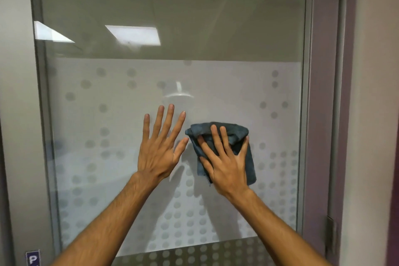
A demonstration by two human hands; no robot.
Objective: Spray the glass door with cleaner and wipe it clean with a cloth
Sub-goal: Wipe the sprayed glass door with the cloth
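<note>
The glass door (121, 114) fills the view, clear at the top and frosted with a dot pattern across the lower half. My right hand (226, 166) presses a folded dark blue-grey cloth (235, 134) flat against the frosted part, right of centre, fingers spread over it. My left hand (160, 149) rests beside it on the glass, palm flat, fingers apart, holding nothing. No spray bottle is in view.
A grey metal frame (306, 114) borders the glass on both sides. A purple door jamb (321, 136) with hinges runs down the right, next to a pale wall. A small blue sign (32, 258) sits at the lower left. Ceiling lights show in the upper glass.
</note>
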